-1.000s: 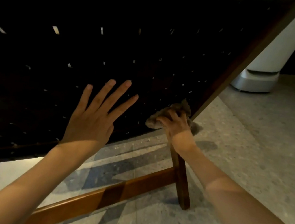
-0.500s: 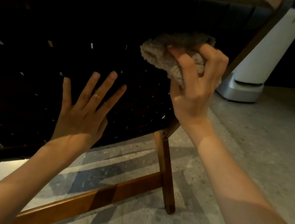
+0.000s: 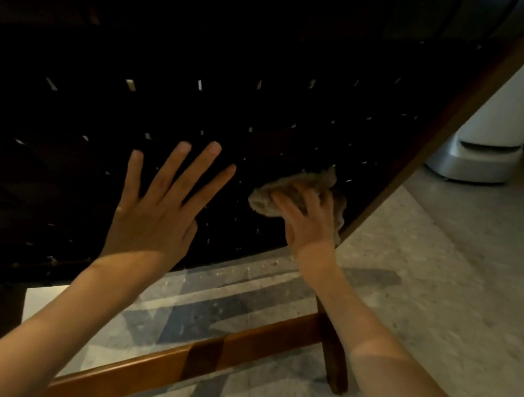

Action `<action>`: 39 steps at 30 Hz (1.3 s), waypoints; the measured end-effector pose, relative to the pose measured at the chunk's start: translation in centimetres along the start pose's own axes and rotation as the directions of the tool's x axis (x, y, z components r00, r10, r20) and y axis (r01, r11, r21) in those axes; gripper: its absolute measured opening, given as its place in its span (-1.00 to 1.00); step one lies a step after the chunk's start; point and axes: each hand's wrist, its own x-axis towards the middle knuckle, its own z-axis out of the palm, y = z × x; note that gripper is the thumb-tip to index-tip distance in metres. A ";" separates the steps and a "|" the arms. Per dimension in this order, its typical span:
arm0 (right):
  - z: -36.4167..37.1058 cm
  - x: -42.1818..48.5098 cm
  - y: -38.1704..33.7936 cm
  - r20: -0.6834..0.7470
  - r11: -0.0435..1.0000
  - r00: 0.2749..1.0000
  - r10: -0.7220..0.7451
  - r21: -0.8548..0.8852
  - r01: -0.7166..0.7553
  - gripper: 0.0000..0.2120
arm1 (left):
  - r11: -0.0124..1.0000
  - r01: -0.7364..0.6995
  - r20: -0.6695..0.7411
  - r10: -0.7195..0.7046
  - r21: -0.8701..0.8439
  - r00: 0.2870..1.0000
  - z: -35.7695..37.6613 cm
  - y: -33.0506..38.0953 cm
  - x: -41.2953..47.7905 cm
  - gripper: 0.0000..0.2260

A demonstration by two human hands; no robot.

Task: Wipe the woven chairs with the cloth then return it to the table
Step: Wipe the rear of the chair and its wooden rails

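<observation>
The dark woven back of a chair (image 3: pixel 272 65) fills the upper left of the head view, with a wooden frame edge on its right. My right hand (image 3: pixel 309 225) grips a bunched beige cloth (image 3: pixel 288 190) and presses it against the weave near the lower right corner. My left hand (image 3: pixel 158 210) lies flat on the weave to the left of the cloth, fingers straight and spread.
A wooden crossbar (image 3: pixel 198 354) and a chair leg (image 3: pixel 333 363) stand on the speckled stone floor (image 3: pixel 440 307) below my arms. A white appliance with a grey base (image 3: pixel 481 158) stands behind the chair at the right.
My right hand has swept the cloth down from the upper part of the chair back to its lower right corner. My left hand stays flat on the weave.
</observation>
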 end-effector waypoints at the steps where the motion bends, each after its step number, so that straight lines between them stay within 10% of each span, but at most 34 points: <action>1: 0.7 -1.1 -0.1 0.169 1.000 0.985 0.019 -0.020 -0.016 -0.48 | 0.999 -0.022 -0.001 0.022 0.029 1.000 0.0 -0.2 -0.3 -0.29; 4: 2.4 -3.6 0.5 0.655 0.999 0.756 0.016 -0.044 0.017 -0.56 | 0.999 -0.037 0.011 0.037 0.007 0.999 -0.1 -0.6 -0.8 -0.28; 8: 1.0 -2.3 0.6 0.695 0.999 0.718 -0.022 -0.017 0.047 -0.56 | 0.998 -0.012 0.013 0.013 -0.054 1.000 -0.2 -1.2 -1.1 -0.28; 13: -5.5 -0.5 -1.4 0.051 0.984 0.984 -0.172 0.060 0.169 -0.65 | 0.996 0.074 -0.068 -0.071 0.055 0.995 -0.9 -2.6 -2.9 -0.33; 18: -10.5 6.6 -4.7 -0.416 0.970 0.883 -0.215 0.012 0.242 -0.69 | 0.991 0.126 -0.086 -0.129 -0.042 0.988 -1.5 -3.4 -2.4 -0.35; 24: -9.7 10.6 -6.7 -0.450 0.976 0.871 -0.199 -0.014 0.216 -0.45 | 0.990 0.128 -0.074 -0.132 -0.057 0.988 -1.6 -3.0 -1.7 -0.42; 28: -7.9 11.3 -7.2 -0.538 0.971 0.819 -0.202 -0.002 0.238 -0.82 | 0.990 0.136 -0.083 -0.138 -0.026 0.987 -1.4 -3.2 -1.7 -0.42; 34: -4.5 10.3 -6.9 -0.617 0.984 0.775 -0.140 0.002 0.180 -0.83 | 0.994 0.103 -0.052 -0.105 -0.037 0.993 -1.7 -4.4 -2.6 -0.35; 39: -0.2 4.2 -5.4 -0.349 0.971 0.907 -0.236 -0.041 0.237 -0.71 | 0.995 0.092 -0.003 -0.092 -0.034 0.996 -1.9 -5.0 -3.7 -0.34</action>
